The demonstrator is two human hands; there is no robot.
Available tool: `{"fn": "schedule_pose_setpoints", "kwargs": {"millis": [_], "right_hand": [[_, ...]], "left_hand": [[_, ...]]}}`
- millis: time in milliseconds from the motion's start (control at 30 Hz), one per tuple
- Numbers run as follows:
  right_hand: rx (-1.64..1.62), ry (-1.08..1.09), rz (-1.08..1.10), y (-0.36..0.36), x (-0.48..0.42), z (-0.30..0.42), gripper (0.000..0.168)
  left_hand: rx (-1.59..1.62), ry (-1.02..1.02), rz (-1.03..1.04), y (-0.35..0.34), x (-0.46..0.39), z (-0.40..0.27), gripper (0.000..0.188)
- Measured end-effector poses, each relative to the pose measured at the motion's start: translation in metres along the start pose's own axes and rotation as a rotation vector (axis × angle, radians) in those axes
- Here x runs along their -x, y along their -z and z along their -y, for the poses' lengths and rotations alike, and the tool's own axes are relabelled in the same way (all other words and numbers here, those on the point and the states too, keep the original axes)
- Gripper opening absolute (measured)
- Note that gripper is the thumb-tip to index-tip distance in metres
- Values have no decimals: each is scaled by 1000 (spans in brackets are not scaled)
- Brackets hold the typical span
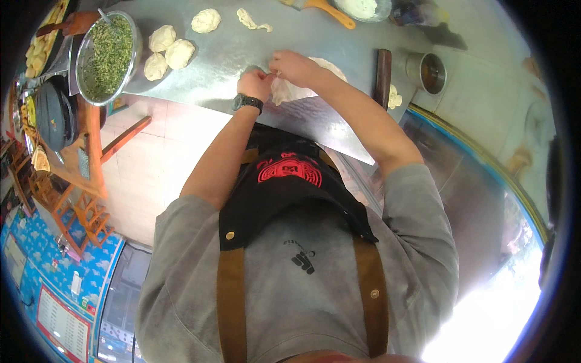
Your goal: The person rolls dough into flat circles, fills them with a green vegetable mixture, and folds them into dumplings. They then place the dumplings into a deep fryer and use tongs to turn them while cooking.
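Note:
A thin sheet of pale dough (290, 92) lies on the metal worktop (213, 72), partly hidden under my right forearm. My left hand (255, 85), with a dark watch at the wrist, pinches the left edge of the dough. Close beside it, my right hand (292, 66) has its fingers bent down on the same edge, thumb and fingertips together. Several rounded dough pieces (179, 54) sit to the left, apart from the sheet. Beyond my hands is a twisted dough scrap (250, 21).
A steel bowl (136, 68) of chopped green filling (109, 59) stands at the worktop's left edge. On the right are a dark wooden rolling pin (383, 77) and a metal cup (411, 68). A wooden-handled brush (331, 12) lies at the far side beside a bowl of white stuff (358, 8).

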State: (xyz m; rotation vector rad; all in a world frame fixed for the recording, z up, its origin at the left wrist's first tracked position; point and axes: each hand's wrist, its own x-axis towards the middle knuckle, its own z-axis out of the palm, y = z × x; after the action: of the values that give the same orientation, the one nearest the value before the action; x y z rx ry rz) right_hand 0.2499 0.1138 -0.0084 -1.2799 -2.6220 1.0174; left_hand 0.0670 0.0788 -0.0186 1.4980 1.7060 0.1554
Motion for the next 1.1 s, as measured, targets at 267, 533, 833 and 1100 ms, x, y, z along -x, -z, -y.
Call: {"fn": "schedule_pose_setpoints", "kwargs": {"millis": [267,533,833,1100], "right_hand": [[-117,-241,-541,39,-73,-21,20],[-419,-468,-498,45,29,-58,28],[-153,-898,-551,-22,149,-46,20],[-189,-1117,-433,-20,122,-41,26]], "left_hand": [[17,33,2,0,8,0,34],[-248,-24,106,-16,35,-1,25],[429,199,74,-32,29,-18,16],[1044,422,215,-29,47,-26,17]]}}
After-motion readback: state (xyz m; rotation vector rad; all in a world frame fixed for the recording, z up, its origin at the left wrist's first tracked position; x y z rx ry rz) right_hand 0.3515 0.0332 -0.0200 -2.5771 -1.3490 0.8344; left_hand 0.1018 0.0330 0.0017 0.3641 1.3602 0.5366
